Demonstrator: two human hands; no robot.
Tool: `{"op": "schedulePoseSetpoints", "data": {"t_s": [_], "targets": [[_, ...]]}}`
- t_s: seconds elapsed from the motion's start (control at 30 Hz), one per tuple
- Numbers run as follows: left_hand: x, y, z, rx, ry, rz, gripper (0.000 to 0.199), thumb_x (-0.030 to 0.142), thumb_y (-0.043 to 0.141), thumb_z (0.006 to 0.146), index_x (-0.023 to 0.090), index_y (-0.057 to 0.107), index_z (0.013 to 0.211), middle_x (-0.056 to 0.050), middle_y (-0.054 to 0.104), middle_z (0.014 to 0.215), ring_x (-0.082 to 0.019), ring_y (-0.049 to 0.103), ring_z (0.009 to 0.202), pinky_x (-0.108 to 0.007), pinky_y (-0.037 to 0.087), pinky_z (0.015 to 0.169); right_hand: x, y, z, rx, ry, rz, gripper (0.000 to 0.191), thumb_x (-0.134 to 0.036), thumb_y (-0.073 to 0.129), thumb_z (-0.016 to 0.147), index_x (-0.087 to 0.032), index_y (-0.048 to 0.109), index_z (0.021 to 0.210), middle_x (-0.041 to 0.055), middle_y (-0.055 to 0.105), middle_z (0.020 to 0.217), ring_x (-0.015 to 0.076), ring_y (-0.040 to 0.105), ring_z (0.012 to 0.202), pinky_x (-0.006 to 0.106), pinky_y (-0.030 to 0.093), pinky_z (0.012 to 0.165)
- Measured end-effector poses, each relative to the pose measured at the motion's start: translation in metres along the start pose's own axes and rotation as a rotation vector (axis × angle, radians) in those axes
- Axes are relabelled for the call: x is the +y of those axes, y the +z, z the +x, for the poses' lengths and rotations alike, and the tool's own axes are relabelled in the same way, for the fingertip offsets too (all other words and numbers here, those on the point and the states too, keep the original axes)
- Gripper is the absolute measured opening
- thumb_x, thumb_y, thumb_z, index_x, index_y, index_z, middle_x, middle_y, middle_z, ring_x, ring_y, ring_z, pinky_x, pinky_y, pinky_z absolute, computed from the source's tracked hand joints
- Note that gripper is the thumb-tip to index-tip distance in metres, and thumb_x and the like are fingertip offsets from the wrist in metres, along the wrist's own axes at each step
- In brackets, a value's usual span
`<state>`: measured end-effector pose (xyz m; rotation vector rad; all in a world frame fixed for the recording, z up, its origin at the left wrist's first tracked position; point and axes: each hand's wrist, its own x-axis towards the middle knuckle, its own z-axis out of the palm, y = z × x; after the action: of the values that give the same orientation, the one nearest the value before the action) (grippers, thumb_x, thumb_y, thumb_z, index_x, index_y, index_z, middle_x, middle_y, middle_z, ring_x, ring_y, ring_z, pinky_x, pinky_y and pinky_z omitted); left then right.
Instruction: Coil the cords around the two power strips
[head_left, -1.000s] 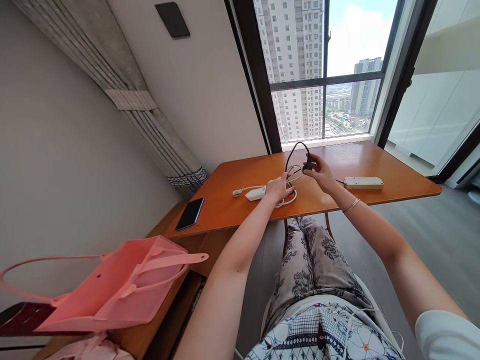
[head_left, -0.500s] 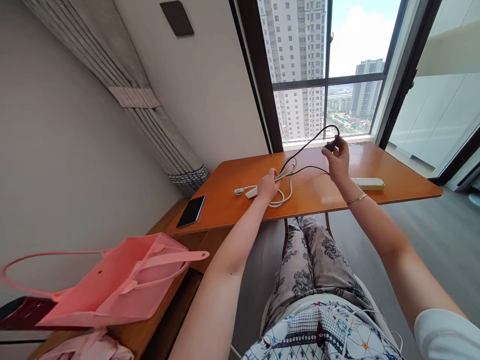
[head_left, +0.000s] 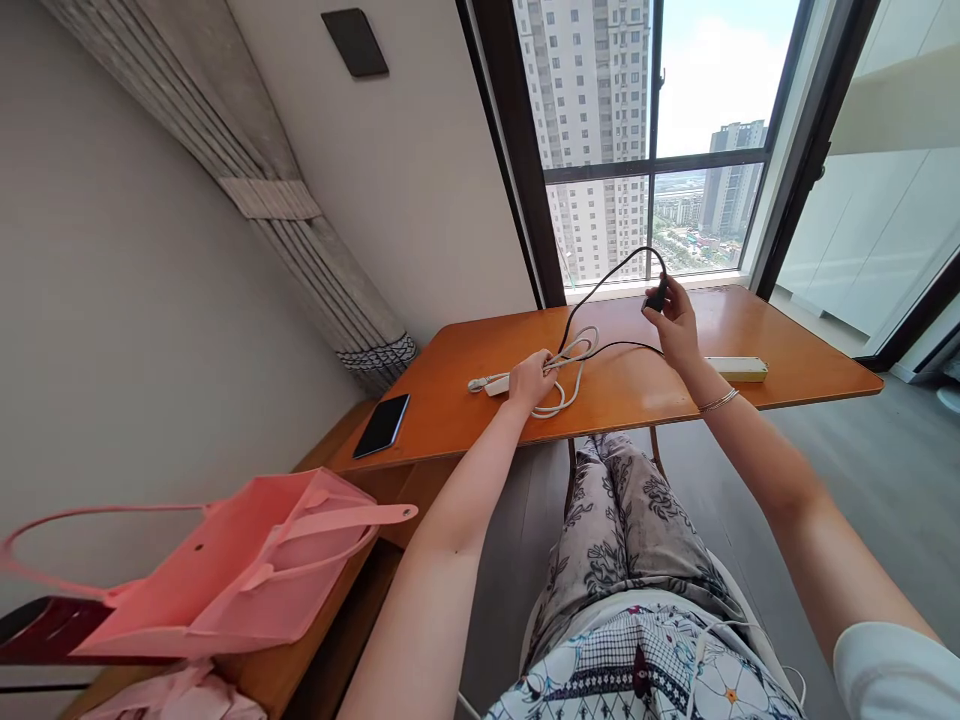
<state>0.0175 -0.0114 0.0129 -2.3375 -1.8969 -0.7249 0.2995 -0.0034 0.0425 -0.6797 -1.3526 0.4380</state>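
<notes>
Over the orange-brown table point(head_left: 465, 350), my left hand point(head_left: 532, 380) is closed round a bundle of white cable point(head_left: 574, 392), with a black cable running out of it. A white plug point(head_left: 477, 385) and a white block point(head_left: 496, 386) lie just left of that hand. My right hand point(head_left: 677, 325) is raised above the table and pinches a black connector point(head_left: 656, 297). From the connector the black cable point(head_left: 611, 270) arches back to the bundle. Behind my right wrist lies a white power strip point(head_left: 739, 369) on the table.
A dark phone point(head_left: 382, 425) lies at the table's left end. A pink bag point(head_left: 247, 570) stands on a wooden surface at the lower left. Beyond the table is a window point(head_left: 652, 170); a grey curtain point(head_left: 322, 270) hangs at the left.
My left hand has shifted slightly down and left with the cable bundle. The black connector in my right hand has turned more upright, and the black cable's arch has moved a little left.
</notes>
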Motion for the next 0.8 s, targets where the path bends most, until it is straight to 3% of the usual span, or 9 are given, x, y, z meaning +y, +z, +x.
{"op": "schedulePoseSetpoints", "data": {"t_s": [0.13,0.37,0.5,0.63,0.7,0.8], "targets": [[0.001,0.000,-0.003,-0.035,0.078,0.029,0.017,0.028,0.055,0.090,0.025,0.064,0.104,-0.005,0.073,0.106,-0.025,0.067,0.100,-0.032,0.046,0.078,0.002,0.023,-0.005,-0.165,0.060,0.077,0.068,-0.040,0.070,0.079,-0.033,0.047,0.143,0.0070,0.061,0.129,0.0254,0.057,0.122,0.045,0.049,0.104],[0.004,0.001,-0.004,-0.051,0.139,0.061,0.021,0.030,0.054,0.091,0.024,0.065,0.108,-0.006,0.073,0.106,-0.026,0.068,0.100,-0.032,0.046,0.079,0.020,0.072,0.001,-0.228,0.178,-0.039,0.056,-0.032,0.075,0.071,-0.024,0.058,0.124,0.0057,0.070,0.110,0.0221,0.065,0.099,0.044,0.051,0.099],[0.003,0.001,-0.005,-0.056,0.165,0.076,0.020,0.031,0.053,0.092,0.023,0.066,0.106,-0.007,0.074,0.103,-0.027,0.068,0.097,-0.033,0.045,0.076,0.021,0.096,-0.001,-0.297,0.247,-0.247,0.043,-0.028,0.069,0.079,-0.020,0.061,0.120,0.0079,0.071,0.116,0.0226,0.065,0.104,0.040,0.051,0.096],[0.001,0.001,-0.005,-0.052,0.163,0.062,0.019,0.031,0.052,0.093,0.023,0.067,0.102,-0.008,0.074,0.103,-0.027,0.068,0.098,-0.033,0.044,0.076,0.018,0.112,-0.006,-0.496,0.261,-0.484,0.035,-0.029,0.052,0.095,-0.018,0.062,0.126,0.0086,0.071,0.120,0.0209,0.065,0.108,0.034,0.048,0.095],[-0.001,0.002,-0.005,-0.045,0.160,0.051,0.020,0.031,0.051,0.094,0.024,0.067,0.102,-0.008,0.074,0.104,-0.027,0.068,0.099,-0.032,0.043,0.076,0.017,0.114,-0.007,-0.615,0.255,-0.549,0.035,-0.036,0.042,0.101,-0.018,0.069,0.115,0.0074,0.074,0.109,0.0213,0.067,0.101,0.033,0.048,0.091],[-0.002,0.004,-0.004,-0.028,0.167,0.030,0.022,0.033,0.051,0.094,0.023,0.067,0.105,-0.008,0.074,0.107,-0.027,0.067,0.100,-0.032,0.043,0.076,0.016,0.113,-0.007,-0.732,0.262,-0.594,0.046,-0.049,0.043,0.101,-0.019,0.075,0.086,0.0065,0.075,0.087,0.0235,0.068,0.091,0.032,0.047,0.086]]}}
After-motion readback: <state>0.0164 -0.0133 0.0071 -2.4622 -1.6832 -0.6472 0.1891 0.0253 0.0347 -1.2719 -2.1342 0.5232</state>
